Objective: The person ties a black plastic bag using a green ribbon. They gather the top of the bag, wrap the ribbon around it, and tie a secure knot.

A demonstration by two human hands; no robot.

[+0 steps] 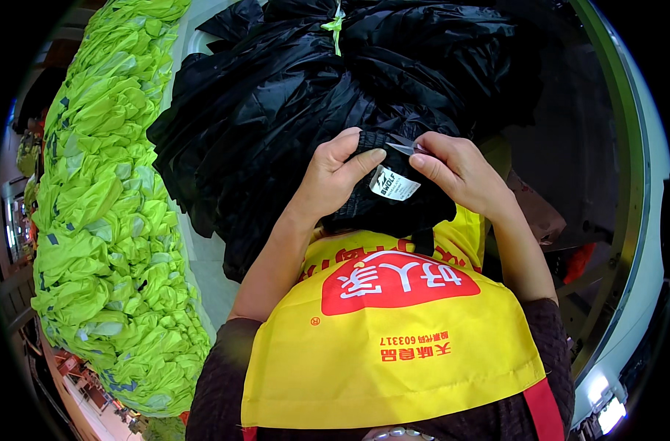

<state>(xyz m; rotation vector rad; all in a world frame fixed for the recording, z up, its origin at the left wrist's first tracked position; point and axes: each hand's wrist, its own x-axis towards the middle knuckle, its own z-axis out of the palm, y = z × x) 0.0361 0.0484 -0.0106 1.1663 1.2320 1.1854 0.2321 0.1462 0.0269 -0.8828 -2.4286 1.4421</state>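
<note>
A black garment (335, 210) of thin shiny cloth lies gathered in front of me, its ribbed elastic edge pulled up between my hands. My left hand (336, 170) pinches that edge between thumb and fingers. Just right of it, my right hand (453, 165) is closed around small metal thread snips (403, 145), whose pointed blades reach left against the elastic edge. Below the blades a white label (394, 184) with black print hangs from the garment. The snips' handle is mostly hidden inside my right hand.
A big heap of black garments (298, 95) spreads beyond my hands, tied at the top with a bright green strip (336, 28). Along the left runs a long pile of lime-green garments (114, 220). My yellow apron (394, 375) covers my front. A curved metal edge (629, 147) stands at the right.
</note>
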